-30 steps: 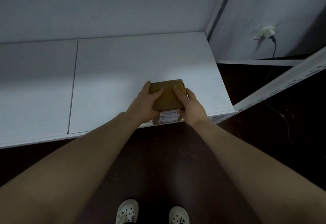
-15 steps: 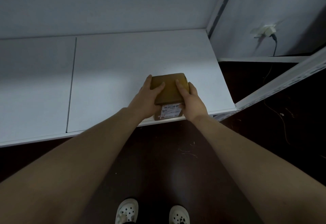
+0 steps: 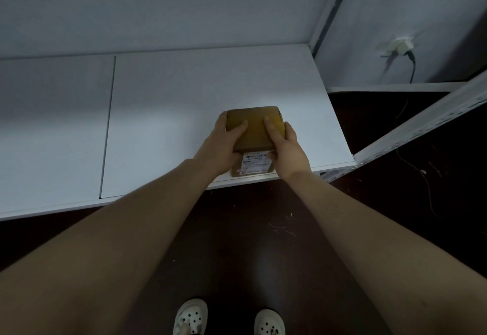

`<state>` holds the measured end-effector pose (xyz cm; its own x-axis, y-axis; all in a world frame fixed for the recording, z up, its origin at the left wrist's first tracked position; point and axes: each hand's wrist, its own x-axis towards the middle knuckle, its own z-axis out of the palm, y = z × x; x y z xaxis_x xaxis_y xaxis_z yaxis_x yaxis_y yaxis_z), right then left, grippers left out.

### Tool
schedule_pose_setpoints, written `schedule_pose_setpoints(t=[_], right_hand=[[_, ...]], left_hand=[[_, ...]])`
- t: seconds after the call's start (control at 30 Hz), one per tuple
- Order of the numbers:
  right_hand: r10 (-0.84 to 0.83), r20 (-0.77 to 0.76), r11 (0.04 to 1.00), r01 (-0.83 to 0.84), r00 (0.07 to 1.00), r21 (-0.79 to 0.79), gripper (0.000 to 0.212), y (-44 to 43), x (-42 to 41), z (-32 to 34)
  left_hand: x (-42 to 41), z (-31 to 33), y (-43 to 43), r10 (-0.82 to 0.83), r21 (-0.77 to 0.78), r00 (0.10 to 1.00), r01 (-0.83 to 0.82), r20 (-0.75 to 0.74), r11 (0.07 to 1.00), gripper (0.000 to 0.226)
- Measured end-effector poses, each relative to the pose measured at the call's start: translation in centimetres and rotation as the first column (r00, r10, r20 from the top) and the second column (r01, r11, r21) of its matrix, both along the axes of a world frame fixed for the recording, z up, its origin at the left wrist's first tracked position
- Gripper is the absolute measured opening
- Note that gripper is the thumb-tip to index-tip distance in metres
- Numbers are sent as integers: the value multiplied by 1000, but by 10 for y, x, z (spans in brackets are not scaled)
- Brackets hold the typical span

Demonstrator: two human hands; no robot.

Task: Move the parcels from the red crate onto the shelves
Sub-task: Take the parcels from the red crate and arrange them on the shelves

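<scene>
While your left hand [image 3: 218, 147] and right hand [image 3: 288, 150] are clasping the small brown cardboard parcel [image 3: 254, 129] mid-frame, it is sitting near the flat white shelf [image 3: 163, 123] lip, probably risking a fall.

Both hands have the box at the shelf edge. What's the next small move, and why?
Probably push the box a little deeper onto the shelf, then let go. The left hand and right hand grip its sides, its labelled front sits right at the shelf's front edge, and bare shelf lies behind it.
</scene>
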<state>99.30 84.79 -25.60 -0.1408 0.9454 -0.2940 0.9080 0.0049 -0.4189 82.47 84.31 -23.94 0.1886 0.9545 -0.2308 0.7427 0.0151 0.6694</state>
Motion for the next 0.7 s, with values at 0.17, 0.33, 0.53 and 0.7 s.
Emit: schedule_pose_setpoints(t=[0.17,0.33,0.53,0.7], right_hand=[[-1,2,1000,1,1000,6,80,2,0,0],[-28,-5,1000,27,1000,-15,94,-6,-1,8],[-26,-4,1000,26,1000,-11,97,-30,-1,46],[35,-11,999,-35,999,-5,85,-63,-18,102]], left_hand=[[1,1,-2,-22,35,998,24,-66,999,75],[1,5,-8,-32,-24,979,27,-201,999,88],[-12,32,-34,30,-90,978,-50,-208,995,93],[-28,90,-81,91,-160,971,-127,-219,979,93]])
